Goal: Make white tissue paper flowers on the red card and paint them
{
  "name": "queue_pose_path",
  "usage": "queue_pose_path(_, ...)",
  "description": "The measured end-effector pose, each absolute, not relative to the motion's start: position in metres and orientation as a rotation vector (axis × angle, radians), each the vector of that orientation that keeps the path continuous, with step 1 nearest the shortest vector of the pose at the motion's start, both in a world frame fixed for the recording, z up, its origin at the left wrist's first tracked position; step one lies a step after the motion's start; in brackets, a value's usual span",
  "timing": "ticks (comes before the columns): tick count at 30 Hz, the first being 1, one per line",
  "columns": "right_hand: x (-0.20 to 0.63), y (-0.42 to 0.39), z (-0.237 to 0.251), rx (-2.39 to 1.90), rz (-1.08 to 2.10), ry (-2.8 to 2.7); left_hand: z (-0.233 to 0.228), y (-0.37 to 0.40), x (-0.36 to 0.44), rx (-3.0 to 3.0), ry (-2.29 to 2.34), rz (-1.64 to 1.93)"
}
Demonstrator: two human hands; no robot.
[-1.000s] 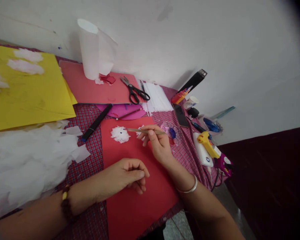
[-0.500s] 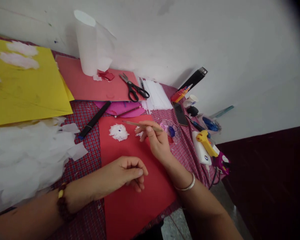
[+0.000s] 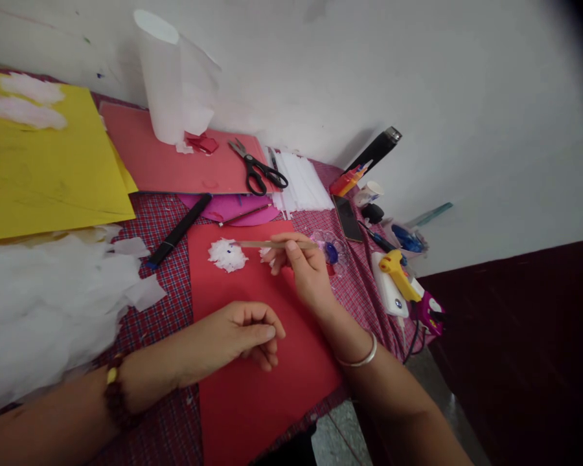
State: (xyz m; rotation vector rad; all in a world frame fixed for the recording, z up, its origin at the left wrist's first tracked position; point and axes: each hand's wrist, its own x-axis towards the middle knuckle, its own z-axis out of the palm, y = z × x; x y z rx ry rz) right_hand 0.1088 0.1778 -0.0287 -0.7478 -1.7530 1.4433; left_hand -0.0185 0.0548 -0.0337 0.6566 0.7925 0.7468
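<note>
My right hand (image 3: pixel 307 265) is closed in a pinch on a thin paintbrush (image 3: pixel 257 244). The brush's slim tip is at a white ruffled paper flower (image 3: pixel 228 255), which has small dark blue marks at its middle. A second white paper flower (image 3: pixel 266 253) is mostly hidden behind my right fingers. Both lie on a red sheet of paper (image 3: pixel 252 294). My left hand (image 3: pixel 252 333) hovers or rests over that sheet, fingers loosely curled and slightly apart, with nothing seen in them. Beyond my right hand, a clear flower-shaped palette (image 3: pixel 339 257) holds blue paint.
White paper pieces (image 3: pixel 43 310) and yellow sheets (image 3: pixel 68 168) cover the left side. Scissors (image 3: pixel 256 169), a paper roll (image 3: pixel 162 84) and a dark marker (image 3: pixel 179 233) lie farther back. On the right are a phone (image 3: pixel 348 219) and a yellow glue gun (image 3: pixel 399 274).
The paintbrush tip has come down and left onto the white paper flower, so the brush lies more level. My left hand keeps nearly the same pose. The whole view has shifted slightly.
</note>
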Motion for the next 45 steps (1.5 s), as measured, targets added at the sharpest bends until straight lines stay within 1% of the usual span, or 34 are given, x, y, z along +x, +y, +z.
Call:
queue_pose_path(3, 0.11, 0.18, -0.031, -0.735, 1.506, -1.74, -0.033, 0.055, -0.019, 0.652, 0.795, 0.746)
queue_pose_path(7, 0.112, 0.185, -0.034, -0.75, 1.466, -1.612, -0.034, 0.055, -0.018, 0.652, 0.791, 0.76)
queue_pose_path(10, 0.113, 0.185, -0.037, -0.725, 1.512, -1.536, -0.035, 0.055, -0.018, 0.653, 0.789, 0.761)
queue_pose_path(14, 0.111, 0.184, -0.039, -0.693, 1.607, -1.611, -0.035, 0.055, -0.018, 0.657, 0.785, 0.764)
queue_pose_path(20, 0.112, 0.187, -0.038, -0.814, 1.485, -1.538, -0.035, 0.055, -0.019, 0.672, 0.793, 0.746)
queue_pose_path(25, 0.112, 0.183, -0.039, -0.737, 1.577, -1.629, -0.034, 0.055, -0.019, 0.68, 0.811, 0.737)
queue_pose_path(27, 0.11, 0.182, -0.04, -0.761, 1.562, -1.661, -0.033, 0.055, -0.019, 0.673, 0.809, 0.742)
queue_pose_path(33, 0.124, 0.196, -0.027, -0.84, 1.338, -1.6, -0.034, 0.054, -0.02, 0.647, 0.804, 0.741)
queue_pose_path(39, 0.191, 0.243, -0.006, -1.016, 0.767, -1.517, -0.045, 0.053, -0.02, 0.607, 0.811, 0.752)
queue_pose_path(42, 0.221, 0.263, -0.008, -1.145, 0.685, -1.497, -0.046, 0.056, -0.02, 0.604, 0.84, 0.734)
queue_pose_path(45, 0.232, 0.272, -0.012, -1.229, 0.665, -1.541, -0.041, 0.058, -0.02, 0.598, 0.9, 0.712)
